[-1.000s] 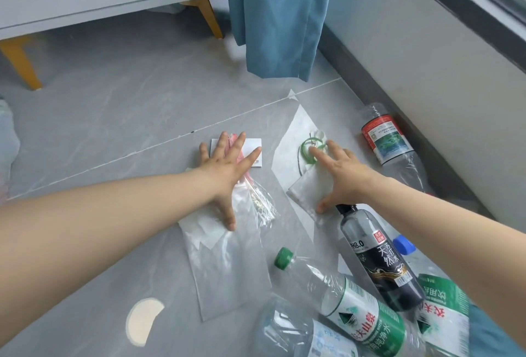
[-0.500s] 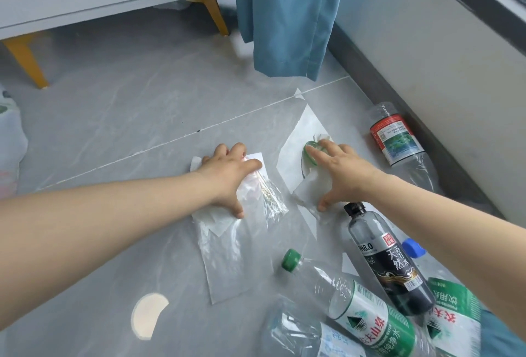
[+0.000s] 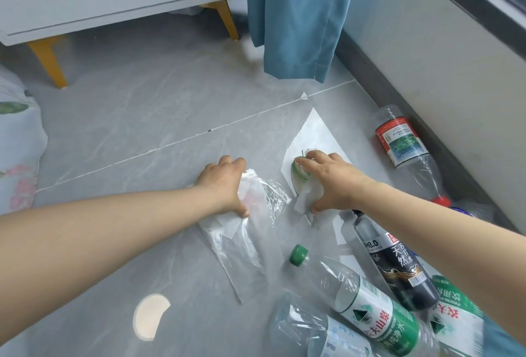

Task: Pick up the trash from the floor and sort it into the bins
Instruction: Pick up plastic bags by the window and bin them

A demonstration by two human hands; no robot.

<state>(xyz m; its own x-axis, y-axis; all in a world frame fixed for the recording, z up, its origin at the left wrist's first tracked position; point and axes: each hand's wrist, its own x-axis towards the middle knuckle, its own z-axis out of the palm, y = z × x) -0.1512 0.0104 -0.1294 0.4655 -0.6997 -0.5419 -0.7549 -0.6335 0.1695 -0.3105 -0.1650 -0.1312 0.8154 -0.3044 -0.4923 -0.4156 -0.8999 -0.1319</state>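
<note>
Early stage, I'd say: nearly all the trash is on the floor (image 3: 142, 117) and no bins are in view, so nothing shows as sorted yet

L hand (image 3: 225, 183) is curled down on the top end of the clear bag (image 3: 242, 245), thumb pinching its near edge. The bag, w/ white paper inside, lies flat on the floor, not lifted. R hand (image 3: 333, 183) is curled over a crumpled wrapper (image 3: 308, 200), fingertips on a green ring (image 3: 299, 174), thumb nipping the wrapper's near side. Both sit on a white sheet (image 3: 313, 134), also on the floor. So both hands have a grip, but the pick-up isn't done

Left to do, approx:
- lift bag + wrapper, carry to bins
- white sheet
- red bottle (image 3: 404, 143) by the wall
- black bottle (image 3: 395, 265) just beside R forearm
- green-cap bottle (image 3: 370, 308), touching the black one
- 2 more bottles at bottom edge, partly cut off
- pale round patch (image 3: 150, 317) near L arm: trash or light spot, can't tell

Prob most of the job remains, incl. all the sorting
</note>
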